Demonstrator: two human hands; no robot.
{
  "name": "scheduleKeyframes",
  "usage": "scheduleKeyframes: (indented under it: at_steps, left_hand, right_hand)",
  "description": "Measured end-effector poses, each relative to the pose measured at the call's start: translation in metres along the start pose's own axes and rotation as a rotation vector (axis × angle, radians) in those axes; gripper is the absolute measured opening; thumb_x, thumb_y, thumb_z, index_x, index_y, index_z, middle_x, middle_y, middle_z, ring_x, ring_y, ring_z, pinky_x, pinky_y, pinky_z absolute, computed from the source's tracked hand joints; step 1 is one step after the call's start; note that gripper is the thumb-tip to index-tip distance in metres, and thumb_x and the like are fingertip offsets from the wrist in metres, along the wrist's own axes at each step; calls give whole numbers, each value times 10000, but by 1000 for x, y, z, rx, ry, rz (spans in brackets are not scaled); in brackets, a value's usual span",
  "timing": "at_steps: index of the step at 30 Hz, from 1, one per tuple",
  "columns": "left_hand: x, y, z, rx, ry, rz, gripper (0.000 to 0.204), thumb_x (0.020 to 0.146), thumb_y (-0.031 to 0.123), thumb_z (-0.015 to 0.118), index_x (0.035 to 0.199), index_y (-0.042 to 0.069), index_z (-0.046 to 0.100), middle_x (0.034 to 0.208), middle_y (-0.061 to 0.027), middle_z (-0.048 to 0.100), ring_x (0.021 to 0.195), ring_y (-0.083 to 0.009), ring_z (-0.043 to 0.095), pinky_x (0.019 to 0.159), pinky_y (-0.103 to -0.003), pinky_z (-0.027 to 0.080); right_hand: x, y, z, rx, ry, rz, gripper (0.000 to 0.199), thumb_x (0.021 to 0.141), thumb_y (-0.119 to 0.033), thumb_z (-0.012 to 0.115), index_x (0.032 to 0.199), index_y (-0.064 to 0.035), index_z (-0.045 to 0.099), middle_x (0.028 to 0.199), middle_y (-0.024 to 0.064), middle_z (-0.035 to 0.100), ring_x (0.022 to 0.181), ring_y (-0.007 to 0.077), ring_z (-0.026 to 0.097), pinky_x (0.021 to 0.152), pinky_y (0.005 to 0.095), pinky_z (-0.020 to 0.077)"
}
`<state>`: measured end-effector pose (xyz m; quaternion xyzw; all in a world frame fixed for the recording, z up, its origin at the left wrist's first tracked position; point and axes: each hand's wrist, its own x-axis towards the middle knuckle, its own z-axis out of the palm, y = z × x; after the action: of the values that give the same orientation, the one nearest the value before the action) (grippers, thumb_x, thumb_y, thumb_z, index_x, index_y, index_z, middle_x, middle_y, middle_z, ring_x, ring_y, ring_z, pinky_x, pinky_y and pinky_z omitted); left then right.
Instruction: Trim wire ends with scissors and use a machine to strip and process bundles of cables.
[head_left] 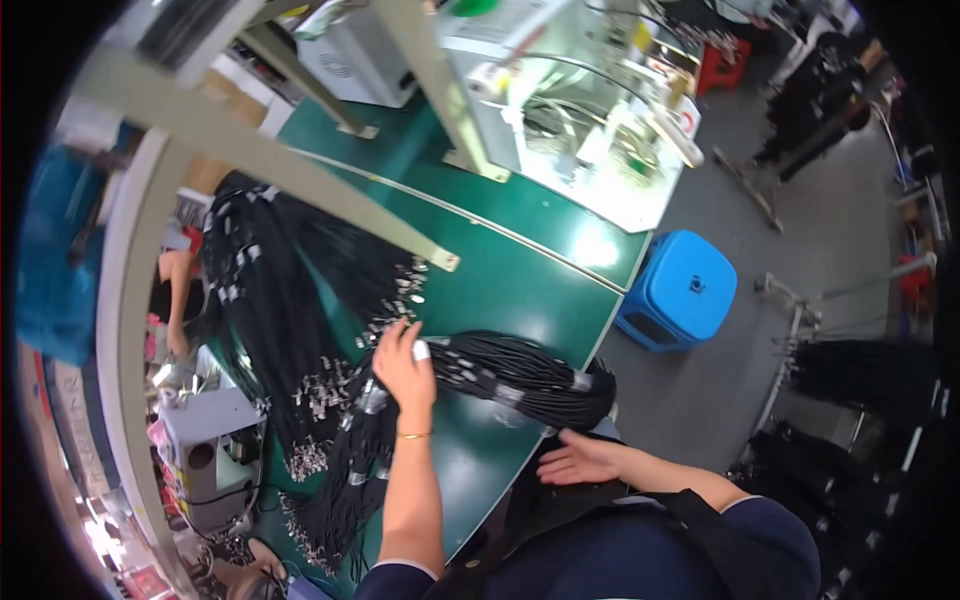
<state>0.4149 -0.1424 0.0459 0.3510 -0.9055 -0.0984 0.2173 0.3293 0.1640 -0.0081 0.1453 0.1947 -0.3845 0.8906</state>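
Observation:
A thick bundle of black cables (520, 375) bends across the green table, bound with clear bands, its looped end at the table's near right edge. My left hand (403, 372) lies over the bundle's left part, fingers stretched out and apart; something white wraps a fingertip or thumb. My right hand (582, 460) is open and empty, palm partly up, just off the table's edge below the looped end. Beneath my left forearm, the cables' other part (345, 475) runs down to metal-tipped ends. Larger bundles of black cables (265, 270) with silvery connectors lie farther left.
Beige metal posts (430, 90) stand on the green table (540, 225). A lit workstation (600, 130) sits at the far side. Right of the table are a blue stool (685, 285) and racks of black cables (860, 380). Another person's arm (177, 295) shows at left, near a grey machine (215, 440).

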Motion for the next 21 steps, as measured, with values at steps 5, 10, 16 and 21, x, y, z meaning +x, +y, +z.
scheduleKeyframes:
  at_steps: [5, 10, 16, 21]
  left_hand:
    - [10, -16, 20, -86, -26, -122, 237, 825, 172, 445, 941, 84, 633, 1019, -87, 592, 992, -259, 533, 841, -365, 386]
    - [7, -42, 13, 40, 75, -216, 247, 848, 186, 450, 931, 33, 626, 950, -134, 606, 917, -298, 558, 808, -359, 413]
    - [18, 198, 35, 62, -18, 388, 327, 640, 83, 605, 952, -8, 564, 945, -178, 578, 893, -370, 540, 794, -413, 426]
    - [-70, 245, 144, 508, -711, 586, 538, 693, 473, 640, 923, 2, 518, 751, -112, 592, 795, -282, 582, 743, -398, 446]
  right_hand:
    - [-6, 31, -93, 626, 117, -412, 880, 747, -645, 480, 1332, -18, 285, 1323, 207, 357, 1251, 307, 326, 999, 496, 283]
    - [36, 4, -136, 716, -226, -839, 988, 667, -776, 404, 1344, -66, 291, 1355, 140, 342, 1265, 314, 289, 1020, 519, 227]
    - [65, -14, -157, 939, 64, -929, 921, 661, -775, 426, 1305, -118, 383, 1332, 79, 397, 1234, 285, 344, 1012, 462, 268]
    - [64, -26, -134, 969, 36, -868, 862, 667, -764, 441, 1238, -118, 463, 1274, 81, 464, 1183, 259, 413, 996, 426, 304]
